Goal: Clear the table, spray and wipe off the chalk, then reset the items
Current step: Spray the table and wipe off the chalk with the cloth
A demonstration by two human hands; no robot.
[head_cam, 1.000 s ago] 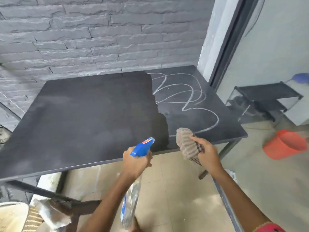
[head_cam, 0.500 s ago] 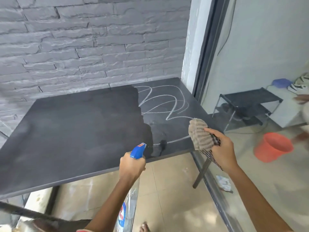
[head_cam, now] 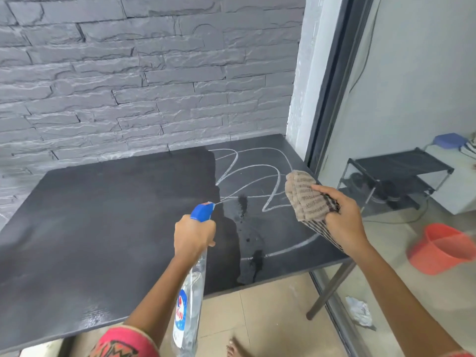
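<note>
In the head view, a spray bottle [head_cam: 189,302] is gripped at its neck by the left hand [head_cam: 194,234], fingers curled tight around it, its blue nozzle [head_cam: 203,212] aimed beyond the knuckles over the black table [head_cam: 103,228]. A bunched striped cloth [head_cam: 305,199] is clutched in the right hand [head_cam: 340,220], fingers closed on it, and is held above the tabletop. Chalk lines [head_cam: 247,167] are seen ahead of the nozzle and under the cloth; wet blots [head_cam: 242,202] lie between the two hands. An orange bucket [head_cam: 438,248] stands on the floor, right of the cloth hand.
</note>
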